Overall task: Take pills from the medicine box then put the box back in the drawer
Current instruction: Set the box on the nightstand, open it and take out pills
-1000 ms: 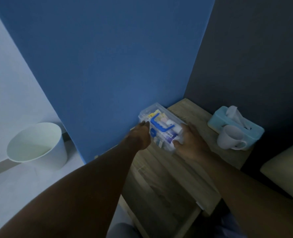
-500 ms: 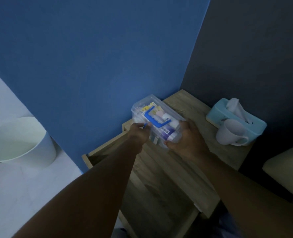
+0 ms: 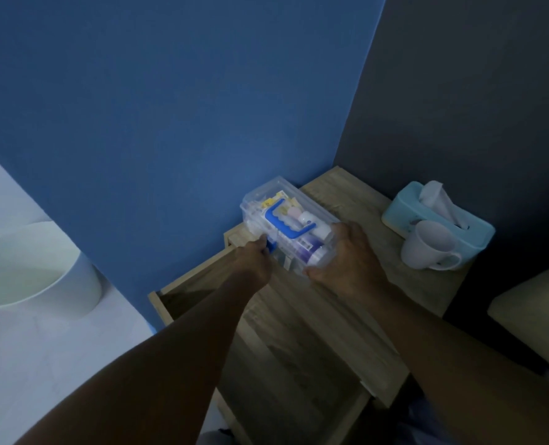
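Note:
The medicine box (image 3: 286, 224) is clear plastic with a blue handle on its lid and bottles and packets inside. It sits at the back left of the wooden nightstand top (image 3: 340, 284), against the blue wall. My left hand (image 3: 253, 261) pinches the blue latch on the box's near left side. My right hand (image 3: 347, 258) clasps the box's near right end. The drawer (image 3: 186, 290) stands open to the left, under my left forearm; its inside is dark.
A light blue tissue box (image 3: 440, 216) and a white mug (image 3: 430, 248) stand at the nightstand's right rear. A white waste bin (image 3: 38, 271) sits on the floor at left. A cushion edge (image 3: 536, 303) shows at right.
The view has shifted, bringing the open drawer into sight. My left hand slid from the box's side to the blue latch. The box stays on the nightstand.

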Action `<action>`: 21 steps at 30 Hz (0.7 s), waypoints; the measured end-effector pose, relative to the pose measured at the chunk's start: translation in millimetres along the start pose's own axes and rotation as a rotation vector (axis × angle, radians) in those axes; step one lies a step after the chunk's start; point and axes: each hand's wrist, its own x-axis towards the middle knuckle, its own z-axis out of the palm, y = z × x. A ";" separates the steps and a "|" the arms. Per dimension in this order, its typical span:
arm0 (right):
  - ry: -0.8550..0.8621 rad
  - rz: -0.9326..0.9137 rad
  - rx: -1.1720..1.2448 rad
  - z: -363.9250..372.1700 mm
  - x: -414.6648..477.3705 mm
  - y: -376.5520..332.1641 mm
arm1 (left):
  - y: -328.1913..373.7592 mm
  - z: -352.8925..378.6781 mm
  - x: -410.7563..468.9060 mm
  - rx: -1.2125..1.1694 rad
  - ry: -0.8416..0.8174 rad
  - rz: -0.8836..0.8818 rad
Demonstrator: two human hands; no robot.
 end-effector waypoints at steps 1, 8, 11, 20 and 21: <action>-0.007 -0.010 -0.013 -1.0 0.4 -1.4 | 1.0 -1.0 -1.0 0.035 -0.015 0.018; 0.084 -0.086 -0.014 -37.4 0.0 -0.3 | 4.3 -6.9 1.2 0.077 0.034 0.083; 0.249 -0.137 0.073 -59.6 10.0 4.1 | 0.7 -8.8 5.5 0.246 0.072 0.245; 0.479 -0.089 0.191 -73.9 54.7 35.3 | -13.7 -3.9 18.4 0.547 -0.079 0.289; 0.476 -0.070 0.195 -72.0 57.3 36.8 | -14.7 -3.5 21.4 0.577 -0.073 0.304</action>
